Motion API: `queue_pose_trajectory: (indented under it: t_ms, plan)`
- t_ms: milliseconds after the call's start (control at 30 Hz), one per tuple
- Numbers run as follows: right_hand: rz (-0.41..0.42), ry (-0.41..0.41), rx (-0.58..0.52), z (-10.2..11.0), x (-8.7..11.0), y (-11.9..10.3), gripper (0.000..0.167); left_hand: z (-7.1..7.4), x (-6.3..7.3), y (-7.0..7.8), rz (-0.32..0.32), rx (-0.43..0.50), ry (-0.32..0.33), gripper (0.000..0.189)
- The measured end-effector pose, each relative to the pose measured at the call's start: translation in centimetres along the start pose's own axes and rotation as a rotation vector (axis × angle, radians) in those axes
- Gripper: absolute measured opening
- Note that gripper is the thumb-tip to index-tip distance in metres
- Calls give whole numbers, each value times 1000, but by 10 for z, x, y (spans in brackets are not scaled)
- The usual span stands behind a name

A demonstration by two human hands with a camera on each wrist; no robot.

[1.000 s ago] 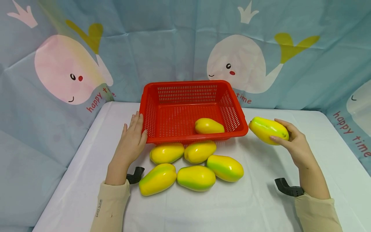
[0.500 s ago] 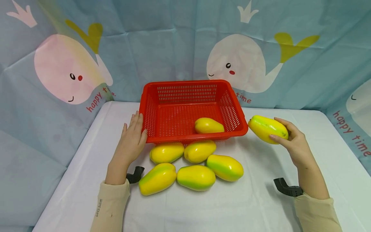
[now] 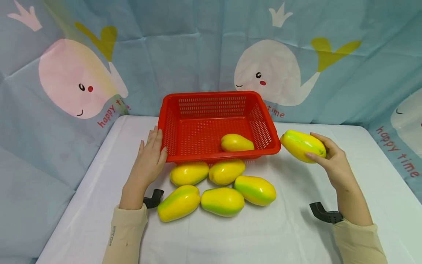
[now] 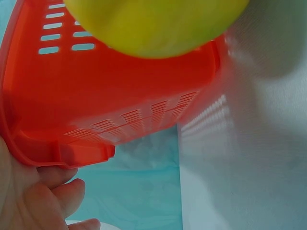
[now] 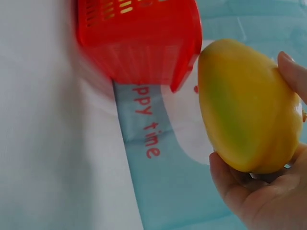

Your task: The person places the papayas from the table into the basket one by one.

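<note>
My right hand (image 3: 336, 165) holds a yellow-green papaya (image 3: 300, 145) above the table, just right of the red plastic basket (image 3: 211, 157). Thumb and fingers grip its near end, as the right wrist view confirms with the papaya (image 5: 244, 110) held clear of the table. Against the basket's left side, my left hand (image 3: 146, 159) rests with fingers extended along the rim. In the left wrist view, that hand (image 4: 43, 196) touches the basket's rim. One papaya (image 3: 236, 143) lies inside the basket at the front right. Several more, including one papaya (image 3: 222, 202), lie on the table before it.
A white cloth covers the table (image 3: 257, 238). Behind the basket hangs a blue curtain (image 3: 184, 55) printed with whales. Each wrist wears a black mount; the right mount (image 3: 325, 213) and the left mount (image 3: 154, 199) jut inward.
My right hand has shifted slightly left and away from me with the papaya, closer to the basket's right rim. My left hand stays at the basket's side.
</note>
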State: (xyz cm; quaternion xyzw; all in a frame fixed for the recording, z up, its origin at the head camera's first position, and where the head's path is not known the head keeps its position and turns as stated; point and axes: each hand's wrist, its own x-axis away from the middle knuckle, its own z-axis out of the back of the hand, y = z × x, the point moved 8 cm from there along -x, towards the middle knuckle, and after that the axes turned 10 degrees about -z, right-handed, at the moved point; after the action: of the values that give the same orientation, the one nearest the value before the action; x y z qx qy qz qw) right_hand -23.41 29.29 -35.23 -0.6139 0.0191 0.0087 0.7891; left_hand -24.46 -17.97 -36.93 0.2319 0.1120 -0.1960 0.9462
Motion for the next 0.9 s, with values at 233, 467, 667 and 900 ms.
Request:
queue_pose_trajectory:
  t_ms: [233, 467, 667, 900]
  plan:
    - [43, -24, -27, -13, -3, -18, 55, 0, 0, 1, 0, 11, -1, 59]
    - [85, -78, 64, -37, -13, -42, 56, 0, 1, 0, 7, 8, -6, 59]
    - [78, -126, 71, -58, -21, -54, 56, 0, 1, -1, 11, -2, -1, 59]
    - [46, -170, 101, -82, -27, -60, 57, 0, 1, -2, 15, -8, -4, 59]
